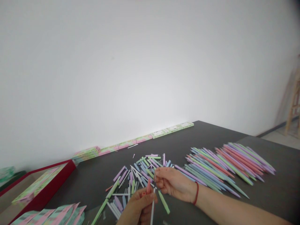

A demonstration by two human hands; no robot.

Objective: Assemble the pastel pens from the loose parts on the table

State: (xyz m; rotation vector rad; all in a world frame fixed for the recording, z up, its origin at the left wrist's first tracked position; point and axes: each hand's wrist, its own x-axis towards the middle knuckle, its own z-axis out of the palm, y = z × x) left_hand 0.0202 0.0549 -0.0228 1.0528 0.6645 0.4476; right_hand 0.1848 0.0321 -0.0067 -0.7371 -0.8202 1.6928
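My left hand (138, 208) is closed low in the middle, pinching a pink pen piece (148, 186) between thumb and fingers, with a thin white refill (152, 208) running down past it. My right hand (172, 182), with a red cord at the wrist, is closed just to its right. It grips the refill's top and a green pen piece (164, 202) that slants down below the fingers. Both hands hover over a loose scatter of pastel pen parts (138, 175) on the dark table (199, 137).
A big fan of assembled pastel pens (225, 167) lies to the right. Flat green and pink boxes (145, 137) line the wall. A red tray (44, 190) with boxes sits at left, packets (53, 215) below it. A wooden stool (294, 103) stands far right.
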